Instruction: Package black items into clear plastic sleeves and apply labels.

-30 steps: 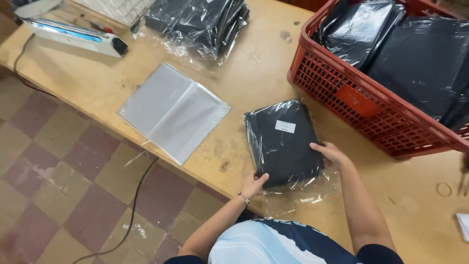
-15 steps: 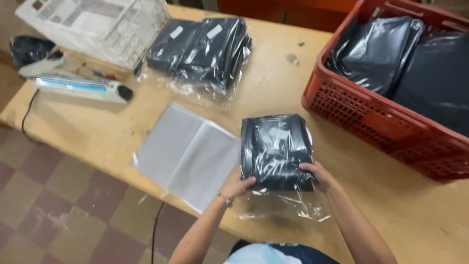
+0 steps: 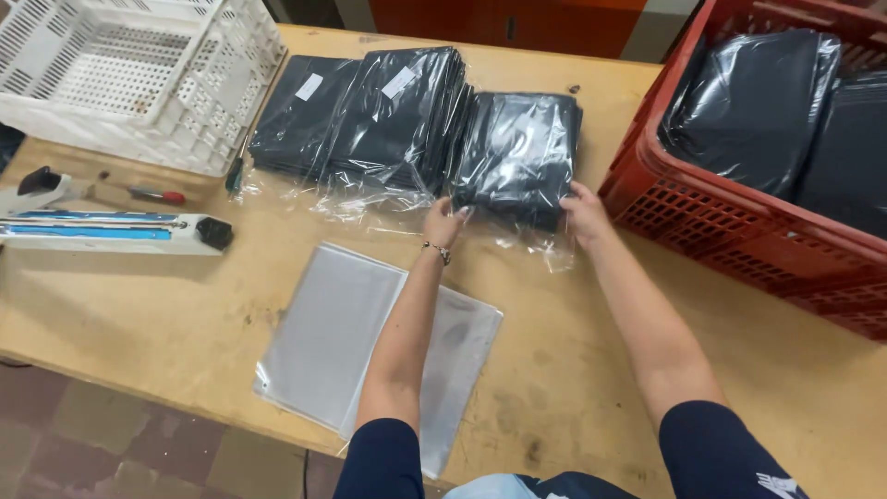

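1. Your left hand (image 3: 445,222) and right hand (image 3: 584,211) pinch the bagged black garment (image 3: 517,157), on the wooden table (image 3: 185,314) beside two other packs (image 3: 370,115).
2. It looks soft, light and slippery; hold the folded cloth, not the loose plastic.

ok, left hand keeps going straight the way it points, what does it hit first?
The left hand already touches the bagged dark garment both hands hold. Straight on, it likely meets the neighbouring bagged stack; depth is unclear.

The person is wearing short navy sleeves, a white mark showing on the right one, and a thin bracelet circling the left hand's (image 3: 445,222) wrist.
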